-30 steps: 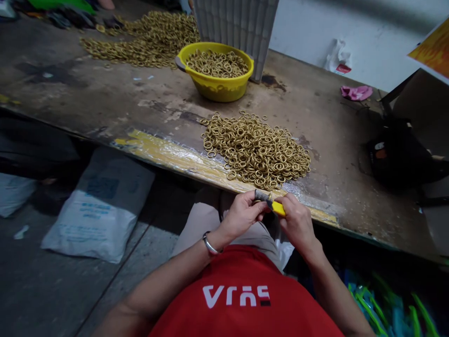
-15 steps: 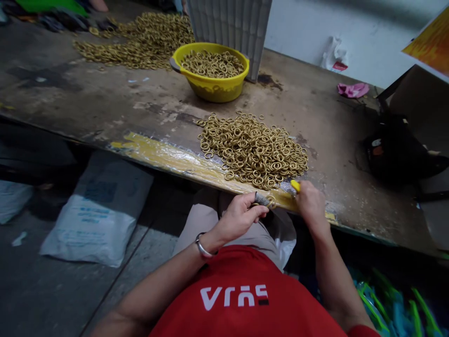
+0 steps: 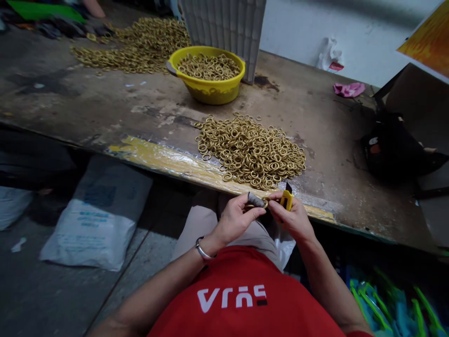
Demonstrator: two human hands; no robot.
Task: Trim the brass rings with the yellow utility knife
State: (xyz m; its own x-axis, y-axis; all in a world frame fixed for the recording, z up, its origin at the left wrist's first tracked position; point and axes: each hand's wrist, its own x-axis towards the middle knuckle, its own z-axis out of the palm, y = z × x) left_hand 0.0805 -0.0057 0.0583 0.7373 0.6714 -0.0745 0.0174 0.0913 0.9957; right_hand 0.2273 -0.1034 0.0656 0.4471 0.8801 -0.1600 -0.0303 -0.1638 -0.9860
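My left hand (image 3: 235, 218), a grey finger cover (image 3: 256, 200) on its index finger, pinches a brass-coloured ring (image 3: 265, 202) between thumb and covered finger. Close against it, my right hand (image 3: 293, 217) is closed around a yellow utility knife (image 3: 286, 200), its dark blade pointing up and away from me. The right fingertips meet the ring's far side; whether they grip it too is hard to make out. Just beyond both hands, a heap of similar rings (image 3: 250, 150) lies on the worn table (image 3: 140, 107).
A yellow basin (image 3: 213, 91) full of rings stands farther back, beside a grey ridged panel (image 3: 224, 28). Another ring pile (image 3: 140, 47) spreads at the far left. At right are a black bag (image 3: 400, 150) and pink cloth (image 3: 349, 89). A white sack (image 3: 98, 215) lies on the floor.
My right hand has moved left from beside the heap to meet my left hand at the ring. The knife now points upward with its blade visible. My left hand has stayed nearly in place.
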